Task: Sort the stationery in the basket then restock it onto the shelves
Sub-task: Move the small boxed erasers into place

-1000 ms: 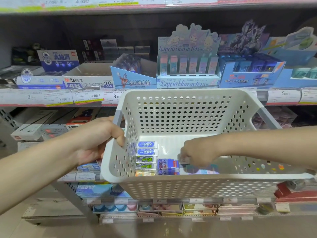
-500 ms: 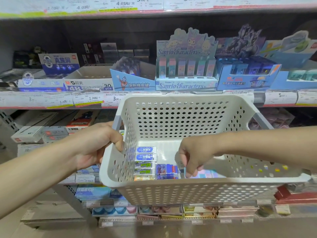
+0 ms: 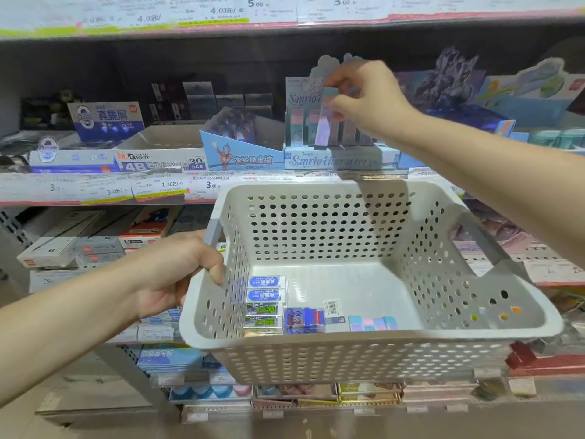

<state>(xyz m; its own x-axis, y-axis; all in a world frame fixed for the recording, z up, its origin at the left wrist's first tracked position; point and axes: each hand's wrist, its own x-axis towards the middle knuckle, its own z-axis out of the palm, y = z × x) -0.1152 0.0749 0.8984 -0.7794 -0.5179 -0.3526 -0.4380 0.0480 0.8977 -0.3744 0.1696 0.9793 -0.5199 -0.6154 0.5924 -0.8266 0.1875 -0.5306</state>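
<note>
Several blurred patches up top: right hand smeared by motion, fingertips hard to separate, yet plainly pinching a long pastel eraser pack by its upper end. Hanging roughly upright, lower end at or just inside the Sanrio display box on the middle shelf; touching or not, impossible to tell. Hides most of the box's header card and part of the row of packs behind. Reaching far and up from the right edge, forearm crossing above the far right corner of the white perforated basket, elbow cut off by the frame. Lower left: left hand clenched round the basket's left rim, fingers hooked over the edge, forearm running off the near left corner. Inside, along the near wall: two blue-label erasers and two green-label erasers in a column at the left, partly seen through the holes; nearest in that column an orange sliver, too hidden to name. Just right of these a dark blue character eraser box, then a small barcoded packet, then a pastel checked eraser, its near edge cut by the rim. Price tags along the shelf lip mostly unreadable.
</note>
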